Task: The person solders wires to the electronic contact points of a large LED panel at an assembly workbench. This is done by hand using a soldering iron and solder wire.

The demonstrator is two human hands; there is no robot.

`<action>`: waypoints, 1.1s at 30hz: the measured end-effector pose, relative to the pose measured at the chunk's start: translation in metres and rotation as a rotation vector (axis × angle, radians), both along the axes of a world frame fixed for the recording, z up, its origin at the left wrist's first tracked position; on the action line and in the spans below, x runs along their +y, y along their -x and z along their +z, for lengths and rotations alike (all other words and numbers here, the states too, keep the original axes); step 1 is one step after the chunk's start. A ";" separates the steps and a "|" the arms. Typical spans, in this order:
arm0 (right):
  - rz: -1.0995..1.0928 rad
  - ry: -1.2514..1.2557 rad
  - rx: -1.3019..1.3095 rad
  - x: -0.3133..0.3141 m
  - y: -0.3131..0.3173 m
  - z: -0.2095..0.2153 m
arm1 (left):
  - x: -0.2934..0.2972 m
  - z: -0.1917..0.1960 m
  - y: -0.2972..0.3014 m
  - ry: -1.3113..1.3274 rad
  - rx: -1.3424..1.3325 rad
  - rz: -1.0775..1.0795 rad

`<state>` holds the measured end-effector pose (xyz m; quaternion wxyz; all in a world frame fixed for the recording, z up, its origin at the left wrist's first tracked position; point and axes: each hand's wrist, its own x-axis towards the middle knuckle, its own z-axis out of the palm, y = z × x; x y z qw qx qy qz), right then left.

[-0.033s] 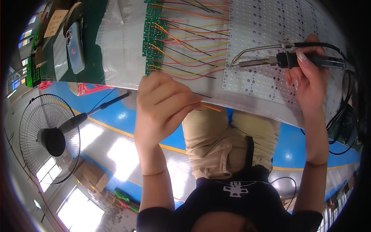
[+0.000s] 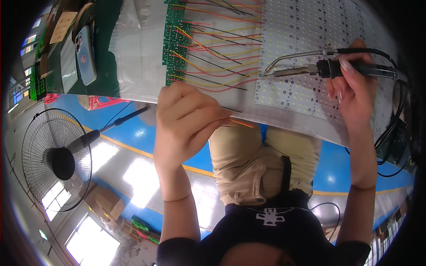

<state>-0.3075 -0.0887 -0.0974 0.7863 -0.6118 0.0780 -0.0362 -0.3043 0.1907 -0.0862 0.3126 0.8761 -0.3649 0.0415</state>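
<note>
My left hand (image 2: 182, 122) is closed in a pinch at the near edge of the table. An orange-yellow wire (image 2: 242, 123) pokes out from its fingertips, and a black wire end (image 2: 232, 109) shows just above them. My right hand (image 2: 355, 86) is wrapped round a soldering iron (image 2: 326, 69), which has a thin curved metal tube (image 2: 295, 56) clamped along it. The iron's tip points left, over the left edge of a white LED panel (image 2: 293, 95); contact cannot be made out. Red, yellow and black wires (image 2: 217, 65) run between green circuit boards (image 2: 175, 53) and that panel.
A phone (image 2: 85, 55) lies on the green mat at the table's left end. Black cables (image 2: 397, 117) hang from the iron at the right. A standing fan (image 2: 62, 162) is on the floor at left, with cardboard boxes (image 2: 105, 201) beyond it.
The boards, wires and LED panel sit very slightly further left. Both hands keep their places and grips.
</note>
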 end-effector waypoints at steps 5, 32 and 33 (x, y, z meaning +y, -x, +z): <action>0.035 -0.005 -0.032 -0.004 0.000 -0.003 | -0.005 -0.001 0.001 0.013 -0.025 0.066; 0.066 0.010 -0.001 -0.011 0.002 -0.006 | 0.020 0.012 0.010 -0.223 -0.051 0.260; 0.066 0.017 -0.009 -0.012 0.002 -0.006 | 0.019 0.012 0.009 -0.222 -0.051 0.260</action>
